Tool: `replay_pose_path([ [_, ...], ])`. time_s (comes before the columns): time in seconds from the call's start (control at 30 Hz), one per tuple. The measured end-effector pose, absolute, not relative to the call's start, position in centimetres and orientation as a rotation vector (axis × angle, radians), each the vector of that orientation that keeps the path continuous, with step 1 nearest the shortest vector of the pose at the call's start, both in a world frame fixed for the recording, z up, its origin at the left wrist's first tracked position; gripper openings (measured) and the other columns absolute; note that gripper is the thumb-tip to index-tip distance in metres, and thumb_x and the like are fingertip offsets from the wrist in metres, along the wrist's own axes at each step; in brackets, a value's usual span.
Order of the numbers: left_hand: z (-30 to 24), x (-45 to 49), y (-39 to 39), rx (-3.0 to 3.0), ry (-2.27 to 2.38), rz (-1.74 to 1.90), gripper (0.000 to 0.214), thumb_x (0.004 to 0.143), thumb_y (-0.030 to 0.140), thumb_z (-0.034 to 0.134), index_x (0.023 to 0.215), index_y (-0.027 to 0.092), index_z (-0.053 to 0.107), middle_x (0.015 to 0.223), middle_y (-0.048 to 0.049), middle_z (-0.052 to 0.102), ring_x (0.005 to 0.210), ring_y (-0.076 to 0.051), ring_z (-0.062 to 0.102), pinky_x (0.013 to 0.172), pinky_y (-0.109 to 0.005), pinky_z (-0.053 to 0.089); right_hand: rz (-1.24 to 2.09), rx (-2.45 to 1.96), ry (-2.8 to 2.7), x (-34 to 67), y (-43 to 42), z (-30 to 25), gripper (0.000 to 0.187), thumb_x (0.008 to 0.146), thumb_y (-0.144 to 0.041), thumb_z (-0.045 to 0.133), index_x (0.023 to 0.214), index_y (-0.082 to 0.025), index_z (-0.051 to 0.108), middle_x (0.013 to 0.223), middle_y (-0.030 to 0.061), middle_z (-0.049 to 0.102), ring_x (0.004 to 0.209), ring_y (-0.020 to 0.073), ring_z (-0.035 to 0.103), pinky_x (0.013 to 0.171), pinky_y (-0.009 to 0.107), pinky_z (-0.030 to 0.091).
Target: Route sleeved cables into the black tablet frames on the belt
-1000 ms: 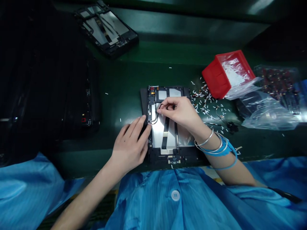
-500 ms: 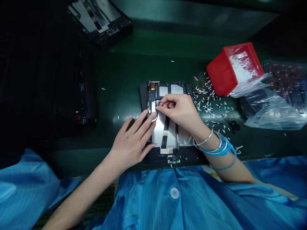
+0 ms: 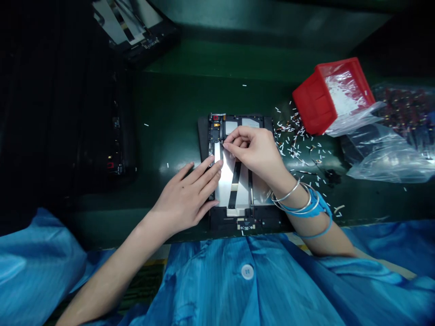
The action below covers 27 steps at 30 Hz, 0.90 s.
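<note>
An opened tablet (image 3: pixel 238 199) lies back-up on the green work surface (image 3: pixel 176 113), showing a silver plate, black flat cables and a circuit strip along its left side. My left hand (image 3: pixel 185 197) rests flat on the tablet's left edge, fingers stretched out. My right hand (image 3: pixel 253 151) is over the tablet's upper part, thumb and forefinger pinched on a thin black cable near the circuit strip. Bracelets and a blue wrist strap (image 3: pixel 306 206) circle my right wrist.
A tipped red bin (image 3: pixel 317 102) lined with clear plastic lies at the right, with several small white bits (image 3: pixel 294 145) scattered beside it. Clear bags of parts (image 3: pixel 390 149) lie further right. Another opened tablet (image 3: pixel 136 27) sits at the top left. Dark trays (image 3: pixel 68 136) fill the left.
My right hand's pinch has shifted slightly up the tablet along the cable, and the loop of cable has flattened. My left hand's fingers have slid a little further onto the tablet's edge.
</note>
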<state>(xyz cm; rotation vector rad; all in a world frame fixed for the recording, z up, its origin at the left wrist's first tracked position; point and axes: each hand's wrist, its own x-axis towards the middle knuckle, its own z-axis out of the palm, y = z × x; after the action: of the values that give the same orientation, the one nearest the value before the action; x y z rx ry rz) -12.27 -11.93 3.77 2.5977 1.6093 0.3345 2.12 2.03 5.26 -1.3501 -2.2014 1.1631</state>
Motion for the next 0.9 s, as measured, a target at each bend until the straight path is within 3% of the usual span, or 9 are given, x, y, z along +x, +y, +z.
replay_pose_path([
  [0.53,4.5,-11.9,-10.9,2.629,1.604,0.357,0.046,0.095,0.039,0.041,0.123,0.006,0.058,0.135,-0.0161,0.055,0.127,-0.033,0.047,0.102,-0.048,0.04,0.959,-1.481,-2.328,1.3,2.0,5.5,0.009,0.071,-0.012,0.057,0.068,-0.019,0.062,0.061,-0.0012,0.059,0.059,0.0126,0.053,0.06,0.028,0.038],
  [0.7,4.6,-11.6,-9.0,2.527,1.691,0.366,0.044,0.093,0.033,0.046,0.127,0.006,0.055,0.137,-0.0165,0.053,0.129,-0.033,0.045,0.103,-0.05,0.038,0.969,-1.326,-2.207,2.7,1.4,6.5,0.006,0.077,-0.018,0.058,0.08,-0.019,0.063,0.058,-0.0029,0.058,0.057,0.0114,0.053,0.058,0.026,0.039],
  [0.9,4.9,-11.6,-9.6,2.208,1.777,0.712,0.042,0.095,0.021,0.042,0.136,0.02,0.046,0.14,-0.0089,0.051,0.131,-0.026,0.044,0.105,-0.046,0.04,0.509,-1.438,-2.176,10.1,-1.4,8.1,0.013,0.084,-0.03,0.057,0.086,-0.021,0.067,0.06,-0.0012,0.06,0.053,0.0112,0.051,0.054,0.025,0.039],
])
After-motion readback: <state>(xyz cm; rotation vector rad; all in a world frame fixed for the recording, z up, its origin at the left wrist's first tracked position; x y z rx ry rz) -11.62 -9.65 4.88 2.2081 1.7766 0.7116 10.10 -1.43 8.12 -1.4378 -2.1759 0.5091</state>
